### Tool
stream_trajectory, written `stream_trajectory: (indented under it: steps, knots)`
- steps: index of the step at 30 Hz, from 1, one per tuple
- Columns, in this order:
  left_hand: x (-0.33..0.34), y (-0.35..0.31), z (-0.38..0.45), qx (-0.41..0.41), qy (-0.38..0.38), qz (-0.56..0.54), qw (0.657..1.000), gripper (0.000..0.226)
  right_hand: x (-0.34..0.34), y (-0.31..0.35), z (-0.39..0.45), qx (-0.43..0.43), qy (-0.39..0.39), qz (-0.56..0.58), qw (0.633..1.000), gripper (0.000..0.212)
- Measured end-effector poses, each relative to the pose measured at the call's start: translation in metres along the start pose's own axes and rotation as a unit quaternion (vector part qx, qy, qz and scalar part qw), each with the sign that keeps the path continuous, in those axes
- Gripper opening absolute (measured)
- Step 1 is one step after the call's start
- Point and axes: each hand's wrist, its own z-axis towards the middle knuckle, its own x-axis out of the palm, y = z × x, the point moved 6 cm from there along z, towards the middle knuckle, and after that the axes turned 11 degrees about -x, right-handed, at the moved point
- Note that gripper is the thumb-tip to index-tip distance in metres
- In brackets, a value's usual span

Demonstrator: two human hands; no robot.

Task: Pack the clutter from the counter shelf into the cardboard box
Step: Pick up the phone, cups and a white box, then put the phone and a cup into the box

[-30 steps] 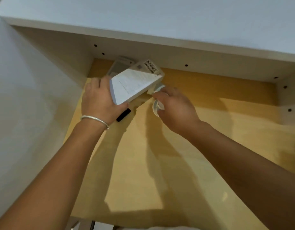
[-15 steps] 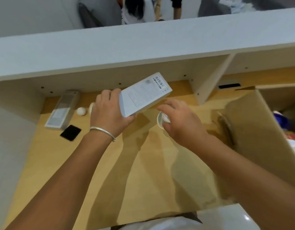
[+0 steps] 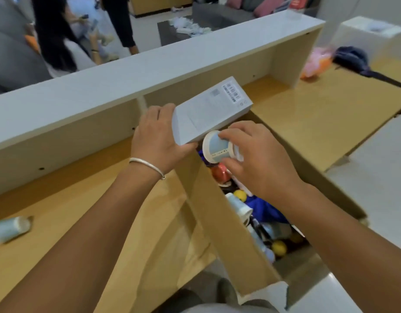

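The pale tube is cut by the left edge; the cardboard box contents blur together.

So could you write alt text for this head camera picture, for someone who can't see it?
A person's left hand holds a flat white rectangular carton and the right hand a small round white jar, both above an open brown cardboard box already crowded with colourful odds and ends. A pale blue tube lies on the wooden counter shelf to the left.

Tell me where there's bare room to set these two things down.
Bare wood lies on the counter shelf between the tube and the cardboard box, and right of the box toward the pink bag. Inside the box it is crowded with items.
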Motion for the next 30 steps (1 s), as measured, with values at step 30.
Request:
stream_trajectory:
  steps: [30]
  knots:
    - [-0.085,0.413,-0.173,-0.338,0.018,0.081,0.937,0.074,0.250,0.265,0.093,-0.183,0.203,0.062,0.960,0.058]
